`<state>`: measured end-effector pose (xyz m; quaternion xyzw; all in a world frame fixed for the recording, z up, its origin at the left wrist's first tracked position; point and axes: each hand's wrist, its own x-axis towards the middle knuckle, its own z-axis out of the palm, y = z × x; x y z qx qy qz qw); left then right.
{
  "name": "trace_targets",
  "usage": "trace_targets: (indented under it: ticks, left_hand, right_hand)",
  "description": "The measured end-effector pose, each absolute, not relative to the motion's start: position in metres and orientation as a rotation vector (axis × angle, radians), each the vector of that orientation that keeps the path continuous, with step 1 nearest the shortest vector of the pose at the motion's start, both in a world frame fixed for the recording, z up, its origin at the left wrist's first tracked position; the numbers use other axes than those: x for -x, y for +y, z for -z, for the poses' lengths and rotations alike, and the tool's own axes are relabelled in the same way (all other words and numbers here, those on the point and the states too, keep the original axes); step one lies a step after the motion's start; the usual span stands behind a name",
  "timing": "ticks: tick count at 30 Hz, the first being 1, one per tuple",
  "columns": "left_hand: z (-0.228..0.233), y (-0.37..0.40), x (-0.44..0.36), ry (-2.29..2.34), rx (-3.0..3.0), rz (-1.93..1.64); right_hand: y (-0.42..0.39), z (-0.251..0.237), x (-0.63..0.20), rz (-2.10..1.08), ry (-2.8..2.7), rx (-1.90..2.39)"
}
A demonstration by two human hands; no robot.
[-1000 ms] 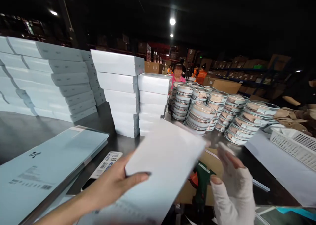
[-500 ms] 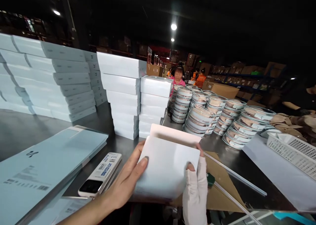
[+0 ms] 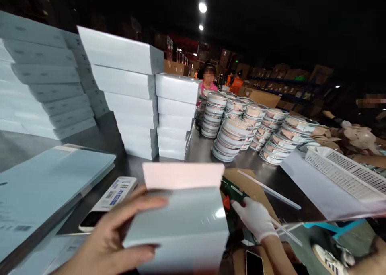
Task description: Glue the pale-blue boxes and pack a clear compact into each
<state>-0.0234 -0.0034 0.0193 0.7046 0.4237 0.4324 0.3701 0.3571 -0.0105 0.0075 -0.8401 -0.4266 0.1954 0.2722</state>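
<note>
Gripping smooth rectangular white box (image 3: 181, 226), flap raised

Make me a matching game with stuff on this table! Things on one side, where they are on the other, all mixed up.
Things:
1. open white box
2. round tins
3. white basket
4. green tool

Places:
A. far right of the table
B. stacked in the middle, behind
C. in the left hand
D. under the gloved right hand

Pairs: 1-C, 2-B, 3-A, 4-D
</note>
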Motion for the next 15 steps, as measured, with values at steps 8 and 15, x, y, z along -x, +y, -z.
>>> trace_targets:
  ticks: [8, 15]
  left_hand:
    - [0.010, -0.020, -0.001, 0.955, -1.416, -0.703]
    - [0.016, -0.027, 0.006, 1.057, -1.374, -0.713]
  right_hand:
    - [-0.013, 0.025, -0.365, -1.202, -0.817, 1.980]
    - [-0.043, 0.005, -0.332, -1.311, -0.711, 1.018]
